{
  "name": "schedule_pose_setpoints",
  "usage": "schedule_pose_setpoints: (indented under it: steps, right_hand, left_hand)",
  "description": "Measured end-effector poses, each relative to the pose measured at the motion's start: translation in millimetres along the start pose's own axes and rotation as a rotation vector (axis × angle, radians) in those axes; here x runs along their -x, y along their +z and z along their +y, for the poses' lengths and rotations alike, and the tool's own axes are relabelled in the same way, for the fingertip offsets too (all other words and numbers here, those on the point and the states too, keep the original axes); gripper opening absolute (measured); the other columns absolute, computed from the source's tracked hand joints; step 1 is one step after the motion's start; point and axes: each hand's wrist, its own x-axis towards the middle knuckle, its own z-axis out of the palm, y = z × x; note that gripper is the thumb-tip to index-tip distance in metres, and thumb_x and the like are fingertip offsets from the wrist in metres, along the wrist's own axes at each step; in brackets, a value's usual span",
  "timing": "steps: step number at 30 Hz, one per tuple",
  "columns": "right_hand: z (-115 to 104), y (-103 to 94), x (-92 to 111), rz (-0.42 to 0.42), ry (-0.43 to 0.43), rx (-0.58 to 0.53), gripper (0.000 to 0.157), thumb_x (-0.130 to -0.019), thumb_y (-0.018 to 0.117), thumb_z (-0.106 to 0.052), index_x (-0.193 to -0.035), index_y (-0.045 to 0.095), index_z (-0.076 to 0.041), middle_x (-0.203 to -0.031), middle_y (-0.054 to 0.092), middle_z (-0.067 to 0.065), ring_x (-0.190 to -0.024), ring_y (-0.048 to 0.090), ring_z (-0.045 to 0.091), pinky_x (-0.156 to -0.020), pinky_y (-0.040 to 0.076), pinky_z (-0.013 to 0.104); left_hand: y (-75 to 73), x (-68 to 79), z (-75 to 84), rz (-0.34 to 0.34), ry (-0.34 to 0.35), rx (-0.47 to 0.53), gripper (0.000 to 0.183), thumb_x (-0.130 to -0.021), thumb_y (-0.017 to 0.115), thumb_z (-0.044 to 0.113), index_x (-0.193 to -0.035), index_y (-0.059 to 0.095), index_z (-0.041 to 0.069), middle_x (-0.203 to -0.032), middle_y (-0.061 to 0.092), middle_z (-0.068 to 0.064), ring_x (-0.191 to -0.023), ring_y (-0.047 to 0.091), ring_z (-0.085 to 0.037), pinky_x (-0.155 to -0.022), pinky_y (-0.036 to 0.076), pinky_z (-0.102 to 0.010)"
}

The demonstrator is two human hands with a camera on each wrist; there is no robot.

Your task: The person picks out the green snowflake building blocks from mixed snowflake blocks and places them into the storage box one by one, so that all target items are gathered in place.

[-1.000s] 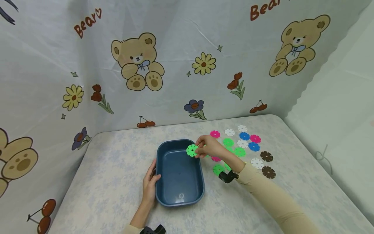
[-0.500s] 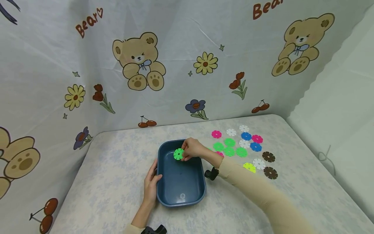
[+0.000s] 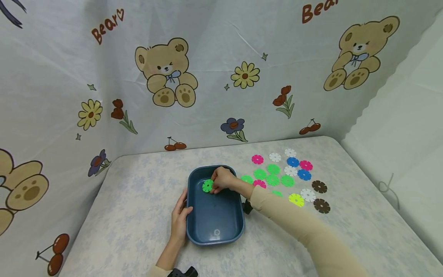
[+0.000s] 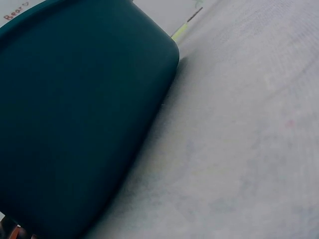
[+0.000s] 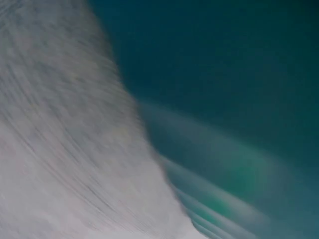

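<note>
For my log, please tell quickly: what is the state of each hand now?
Left hand: holding the blue tray by its side.
Right hand: closed, pinching a green notched disc.

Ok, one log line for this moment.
right hand: pinches green disc over blue bin | left hand: grips bin's left side | loose discs: on table, right of bin

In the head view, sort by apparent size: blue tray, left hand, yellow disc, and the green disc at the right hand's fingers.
1. Blue tray
2. Left hand
3. Yellow disc and green disc: too alike to rank; the right hand partly covers the green one.
</note>
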Motion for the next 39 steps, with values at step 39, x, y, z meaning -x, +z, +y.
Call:
schedule_pose_setpoints:
  steps: [39]
  right_hand:
    - [30.4,-99.0,112.3,0.084,-0.107,0.101,0.036,-0.091,0.064,-0.007,-0.122,0.061,0.011,-0.092,0.067,0.016,-0.084,0.070,0.030,-0.069,0.057,0.039]
  left_hand:
    - [1.4,0.7,1.3,0.030,0.007,-0.020,0.059,-0.094,0.044,0.001,-0.151,0.039,0.015,-0.155,0.039,-0.007,-0.120,0.043,-0.003,-0.095,0.035,-0.014]
